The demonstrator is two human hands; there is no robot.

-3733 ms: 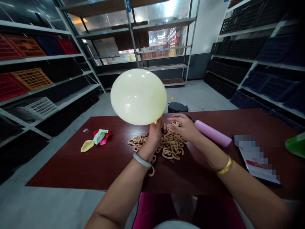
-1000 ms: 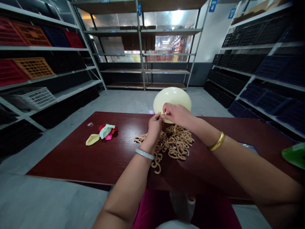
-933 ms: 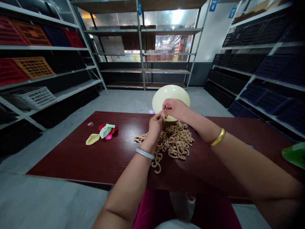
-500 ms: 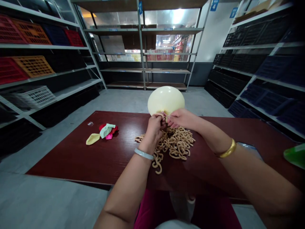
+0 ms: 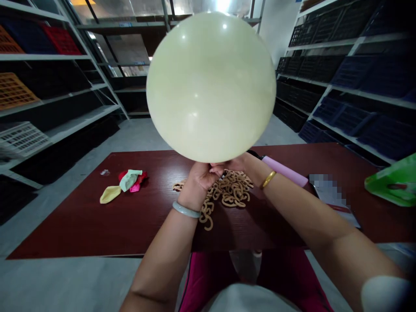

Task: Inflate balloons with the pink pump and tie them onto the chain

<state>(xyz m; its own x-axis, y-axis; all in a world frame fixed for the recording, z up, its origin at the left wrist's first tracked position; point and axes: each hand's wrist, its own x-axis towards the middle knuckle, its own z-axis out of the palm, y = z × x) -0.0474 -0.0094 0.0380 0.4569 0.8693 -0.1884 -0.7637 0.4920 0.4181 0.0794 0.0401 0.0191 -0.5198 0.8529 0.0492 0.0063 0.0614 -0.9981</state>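
Rear shelves (image 5: 125, 25) half-hidden by risen balloon (image 5: 211, 89)

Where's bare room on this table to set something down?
The table is bare between the deflated balloons and left forearm, down to the near edge. It's crowded mid-table (left hand, right hand, brown curled pieces) and at right (pink cylinder, flat object, green item).

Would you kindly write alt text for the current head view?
A large pale balloon fills the upper middle; the left hand and right hand meet at its lower edge, partly hidden. On the dark red table lie limp coloured balloons, a heap of tan curled pieces and a pink cylinder.
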